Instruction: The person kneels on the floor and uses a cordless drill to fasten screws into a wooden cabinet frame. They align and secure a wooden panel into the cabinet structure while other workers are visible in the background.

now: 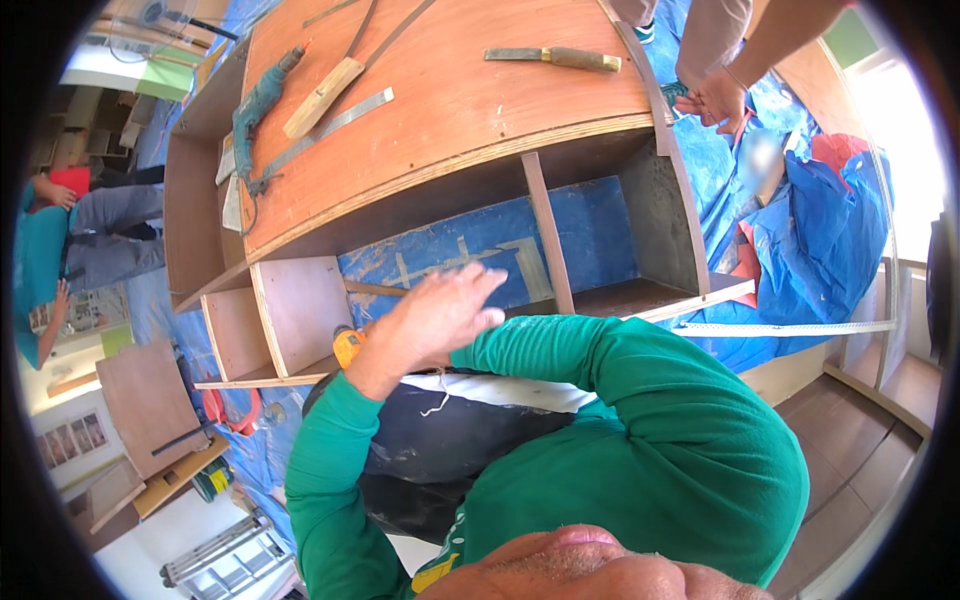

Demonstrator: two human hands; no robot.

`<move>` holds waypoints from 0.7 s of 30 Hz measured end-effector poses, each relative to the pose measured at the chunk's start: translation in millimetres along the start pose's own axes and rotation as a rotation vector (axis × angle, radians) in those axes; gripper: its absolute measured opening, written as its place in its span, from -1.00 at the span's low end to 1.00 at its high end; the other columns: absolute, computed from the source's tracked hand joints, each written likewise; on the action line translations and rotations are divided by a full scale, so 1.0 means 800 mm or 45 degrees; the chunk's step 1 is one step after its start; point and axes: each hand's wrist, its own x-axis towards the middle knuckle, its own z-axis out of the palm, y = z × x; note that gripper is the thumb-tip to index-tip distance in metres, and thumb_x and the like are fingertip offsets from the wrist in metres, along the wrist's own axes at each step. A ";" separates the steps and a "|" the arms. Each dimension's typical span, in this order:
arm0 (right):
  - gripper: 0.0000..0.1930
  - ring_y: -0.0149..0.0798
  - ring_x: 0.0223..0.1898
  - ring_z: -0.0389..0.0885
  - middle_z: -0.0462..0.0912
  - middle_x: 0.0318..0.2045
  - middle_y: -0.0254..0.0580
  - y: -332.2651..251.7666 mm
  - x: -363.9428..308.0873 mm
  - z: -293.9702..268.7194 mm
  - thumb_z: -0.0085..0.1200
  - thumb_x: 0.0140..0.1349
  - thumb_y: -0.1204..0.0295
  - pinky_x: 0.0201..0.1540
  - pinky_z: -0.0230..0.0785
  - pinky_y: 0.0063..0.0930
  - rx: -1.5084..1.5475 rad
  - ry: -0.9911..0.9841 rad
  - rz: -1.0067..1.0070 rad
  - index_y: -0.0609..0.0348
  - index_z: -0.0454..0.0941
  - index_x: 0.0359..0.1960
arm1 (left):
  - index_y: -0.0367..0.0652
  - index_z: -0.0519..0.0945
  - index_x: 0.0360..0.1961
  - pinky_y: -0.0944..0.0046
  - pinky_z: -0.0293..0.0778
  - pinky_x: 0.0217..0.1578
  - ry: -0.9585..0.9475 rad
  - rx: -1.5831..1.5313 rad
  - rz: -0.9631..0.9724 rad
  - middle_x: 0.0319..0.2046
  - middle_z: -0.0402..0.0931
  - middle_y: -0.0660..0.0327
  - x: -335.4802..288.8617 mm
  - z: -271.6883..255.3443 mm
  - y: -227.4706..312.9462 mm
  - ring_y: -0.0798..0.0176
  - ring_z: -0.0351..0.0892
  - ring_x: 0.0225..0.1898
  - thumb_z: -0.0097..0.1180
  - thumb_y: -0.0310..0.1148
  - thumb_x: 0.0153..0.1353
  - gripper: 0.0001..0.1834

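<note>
My left hand [435, 315] is raised in front of me, fingers stretched out and holding nothing, over the open front of a wooden cabinet [450, 110]. Its green sleeve [320, 470] runs down to the lower left. A small yellow-orange object [346, 346] shows just beside the wrist; I cannot tell what it is or whether anything holds it. My right arm's green sleeve [640, 400] reaches in from the right and ends behind the left hand, so the right hand is hidden.
On the cabinet's top panel lie a teal power drill [260, 95], a wood block [322, 97], a metal ruler [335, 122] and a wooden-handled blade [555, 57]. Another person's hand [712, 100] rests at its right edge. Blue tarpaulin [820, 240] covers the floor. A seated person [60, 240] is at left.
</note>
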 end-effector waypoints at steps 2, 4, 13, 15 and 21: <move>-0.81 0.13 -0.16 0.82 0.83 -0.20 0.01 -0.012 -0.005 -0.013 0.29 0.25 0.32 -0.13 0.64 0.03 -0.068 -0.061 0.123 0.09 0.78 -0.18 | -0.24 0.50 0.34 -0.13 0.55 0.15 -0.179 0.011 -0.116 0.07 0.59 -0.11 -0.002 0.012 0.007 -0.24 0.64 0.08 0.09 -0.17 0.51 -0.50; -0.83 0.12 -0.16 0.82 0.83 -0.20 0.00 -0.022 -0.003 -0.019 0.28 0.26 0.32 -0.13 0.64 0.03 -0.087 -0.043 0.164 0.08 0.78 -0.19 | -0.24 0.50 0.33 -0.14 0.54 0.15 -0.260 -0.001 -0.202 0.05 0.60 -0.11 -0.002 0.018 0.013 -0.24 0.64 0.07 0.05 -0.17 0.53 -0.51; -0.87 0.08 -0.17 0.83 0.84 -0.21 -0.05 -0.042 -0.015 -0.040 0.27 0.27 0.34 -0.15 0.64 0.01 -0.151 -0.026 0.304 0.04 0.80 -0.25 | -0.23 0.57 0.22 -0.10 0.51 0.14 0.132 0.302 0.082 -0.03 0.61 0.03 0.007 0.032 0.057 -0.05 0.66 0.08 0.05 -0.44 0.36 -0.59; -0.88 0.08 -0.17 0.83 0.85 -0.21 -0.07 -0.044 -0.010 -0.030 0.27 0.27 0.34 -0.15 0.64 0.01 -0.182 -0.033 0.354 0.03 0.80 -0.27 | -0.23 0.57 0.21 -0.08 0.51 0.11 0.136 0.273 0.115 -0.05 0.61 0.03 0.005 0.036 0.055 -0.03 0.66 0.05 0.04 -0.44 0.34 -0.59; -0.89 0.05 -0.17 0.84 0.86 -0.22 -0.10 -0.053 -0.009 -0.027 0.26 0.28 0.35 -0.16 0.65 0.00 -0.276 -0.089 0.468 0.01 0.81 -0.31 | -0.23 0.57 0.28 -0.07 0.52 0.11 0.019 0.240 -0.003 -0.01 0.62 0.01 0.001 0.035 0.049 -0.04 0.66 0.08 0.04 -0.42 0.36 -0.54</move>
